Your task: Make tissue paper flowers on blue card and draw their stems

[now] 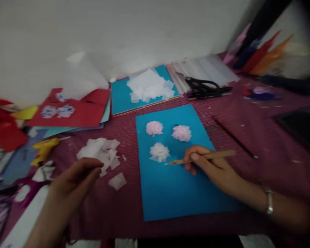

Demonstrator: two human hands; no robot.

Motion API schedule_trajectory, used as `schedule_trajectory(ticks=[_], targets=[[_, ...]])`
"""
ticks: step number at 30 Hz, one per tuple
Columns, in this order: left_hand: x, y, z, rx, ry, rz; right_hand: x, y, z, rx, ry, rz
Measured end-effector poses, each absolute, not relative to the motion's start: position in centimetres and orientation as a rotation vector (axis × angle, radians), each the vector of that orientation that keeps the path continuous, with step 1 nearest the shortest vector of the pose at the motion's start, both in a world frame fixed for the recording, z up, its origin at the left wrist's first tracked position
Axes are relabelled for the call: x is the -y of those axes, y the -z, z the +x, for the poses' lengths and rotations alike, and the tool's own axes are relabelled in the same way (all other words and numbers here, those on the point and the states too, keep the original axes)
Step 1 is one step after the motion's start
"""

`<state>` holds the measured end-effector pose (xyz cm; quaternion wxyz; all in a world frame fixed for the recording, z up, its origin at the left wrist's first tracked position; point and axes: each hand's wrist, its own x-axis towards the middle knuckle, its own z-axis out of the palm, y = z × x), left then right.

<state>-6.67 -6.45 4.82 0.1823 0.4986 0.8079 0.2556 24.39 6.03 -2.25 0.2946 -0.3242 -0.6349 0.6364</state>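
My right hand (204, 162) grips a light wooden stick (219, 154), its narrow tip resting just below a white paper puff (159, 152). That puff sits on a blue sheet (170, 196), below a pale pink puff (154, 128) and beside another pink puff (182, 133). To the left, my left hand (79, 175) has thumb and forefinger brought together over a heap of white paper squares (99, 150). What the left fingertips hold, if anything, is too small to make out. A single paper square (117, 181) lies nearby.
More white squares (150, 86) lie on stacked coloured sheets at the back. Black scissors (203, 86) and a dark red pencil (234, 136) lie to the right. At left are a red sheet (93, 110) with flower-like puffs and a yellow glue gun (43, 150).
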Motion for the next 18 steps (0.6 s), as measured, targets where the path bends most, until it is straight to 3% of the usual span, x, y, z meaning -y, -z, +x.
schedule_trajectory(ticks=[8,12,18], targets=[[12.8,0.0,-7.1,-2.132,-0.218,2.209,-5.9,2.8,24.1,1.890,-1.726,-0.810],[11.6,0.8,-7.1,-2.303,-0.429,1.919,-5.8,2.6,24.0,1.866,-1.698,-0.828],[9.7,-0.9,-6.1,-2.071,-0.552,1.412,-5.8,2.4,23.9,1.843,-1.712,-0.850]])
